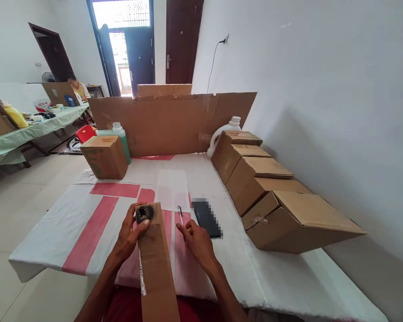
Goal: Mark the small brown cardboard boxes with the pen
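A long, narrow cardboard box stands on end or tilts toward me in front of my body. My left hand is closed around its upper end, thumb on the near face. Beside that thumb is a dark, square-looking ring with a hole; I cannot tell whether it is a separate piece. My right hand is to the right, low over the table, fingers pinched about a slim pen. The pen's dark end points away from me. A black, flat, partly pixelated object lies just past my right hand.
A white sheet lies on the cloth-covered table. Several cardboard boxes line the right side; another box and a green bottle stand at left. A cardboard panel closes the back, near a white jug. A person sits far left.
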`<state>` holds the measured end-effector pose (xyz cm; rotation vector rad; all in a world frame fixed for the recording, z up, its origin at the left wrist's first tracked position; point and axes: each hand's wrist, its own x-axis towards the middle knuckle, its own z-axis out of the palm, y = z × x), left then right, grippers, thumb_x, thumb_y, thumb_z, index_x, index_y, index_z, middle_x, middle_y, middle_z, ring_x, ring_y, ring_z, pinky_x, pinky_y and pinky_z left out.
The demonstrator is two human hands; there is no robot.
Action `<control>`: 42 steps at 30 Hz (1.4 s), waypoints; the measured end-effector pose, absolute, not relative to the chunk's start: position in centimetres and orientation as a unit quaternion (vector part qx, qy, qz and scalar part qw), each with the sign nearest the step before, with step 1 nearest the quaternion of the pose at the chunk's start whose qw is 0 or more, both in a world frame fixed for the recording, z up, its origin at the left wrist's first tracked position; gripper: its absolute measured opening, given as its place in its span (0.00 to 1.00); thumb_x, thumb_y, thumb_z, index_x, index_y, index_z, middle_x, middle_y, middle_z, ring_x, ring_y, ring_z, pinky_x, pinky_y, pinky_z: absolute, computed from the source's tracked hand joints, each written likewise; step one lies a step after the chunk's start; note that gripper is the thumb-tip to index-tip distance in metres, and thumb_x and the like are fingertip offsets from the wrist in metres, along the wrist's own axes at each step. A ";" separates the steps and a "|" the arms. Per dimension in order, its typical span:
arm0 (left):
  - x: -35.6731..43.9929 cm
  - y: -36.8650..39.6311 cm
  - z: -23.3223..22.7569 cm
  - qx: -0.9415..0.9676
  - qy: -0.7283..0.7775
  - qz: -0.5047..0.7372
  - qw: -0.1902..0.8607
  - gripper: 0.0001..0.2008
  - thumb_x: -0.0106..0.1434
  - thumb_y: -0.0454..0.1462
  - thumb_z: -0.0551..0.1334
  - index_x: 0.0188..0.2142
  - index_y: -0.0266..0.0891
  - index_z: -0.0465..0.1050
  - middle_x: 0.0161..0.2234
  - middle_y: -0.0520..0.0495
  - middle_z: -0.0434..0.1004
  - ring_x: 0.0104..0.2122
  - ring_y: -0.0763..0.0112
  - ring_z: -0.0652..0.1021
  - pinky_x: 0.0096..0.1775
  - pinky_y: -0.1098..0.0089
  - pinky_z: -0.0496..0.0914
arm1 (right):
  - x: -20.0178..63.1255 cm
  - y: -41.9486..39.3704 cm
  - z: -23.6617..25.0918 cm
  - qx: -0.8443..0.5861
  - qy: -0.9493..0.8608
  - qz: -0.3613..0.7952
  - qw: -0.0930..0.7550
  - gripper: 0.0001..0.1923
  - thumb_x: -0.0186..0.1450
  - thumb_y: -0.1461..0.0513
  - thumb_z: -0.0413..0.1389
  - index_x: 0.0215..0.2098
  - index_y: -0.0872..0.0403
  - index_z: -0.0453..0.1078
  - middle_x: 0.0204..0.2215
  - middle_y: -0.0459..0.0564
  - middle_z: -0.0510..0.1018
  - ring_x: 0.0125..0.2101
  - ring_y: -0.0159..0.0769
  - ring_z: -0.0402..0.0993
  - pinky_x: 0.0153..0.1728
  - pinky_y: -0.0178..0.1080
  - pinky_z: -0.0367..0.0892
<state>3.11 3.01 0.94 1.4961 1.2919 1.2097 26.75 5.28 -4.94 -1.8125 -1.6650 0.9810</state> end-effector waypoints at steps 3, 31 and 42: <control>4.0 3.2 1.6 0.616 0.493 0.460 0.408 0.25 0.67 0.50 0.61 0.59 0.44 0.63 0.54 0.44 0.73 0.53 0.55 0.74 0.57 0.57 0.65 | 26.6 7.3 -5.8 -0.705 -0.593 0.322 0.218 0.08 0.62 0.58 0.62 0.32 0.53 0.69 0.31 0.58 0.82 0.39 0.50 0.80 0.38 0.42 0.65; 6.2 3.5 2.3 0.645 0.470 0.424 0.429 0.37 0.55 0.37 0.69 0.62 0.45 0.57 0.58 0.40 0.65 0.60 0.50 0.69 0.61 0.49 0.64 | 25.1 4.2 4.3 -0.405 -0.543 0.468 0.567 0.14 0.69 0.50 0.59 0.34 0.51 0.72 0.30 0.46 0.78 0.25 0.32 0.70 0.29 0.36 0.68; 5.3 3.0 2.2 0.635 0.481 0.428 0.428 0.38 0.59 0.45 0.68 0.64 0.45 0.55 0.62 0.39 0.64 0.61 0.51 0.69 0.63 0.50 0.63 | 27.9 12.2 -2.8 -0.634 -0.638 0.333 0.283 0.14 0.64 0.59 0.58 0.22 0.51 0.63 0.20 0.46 0.75 0.23 0.35 0.70 0.27 0.36 0.59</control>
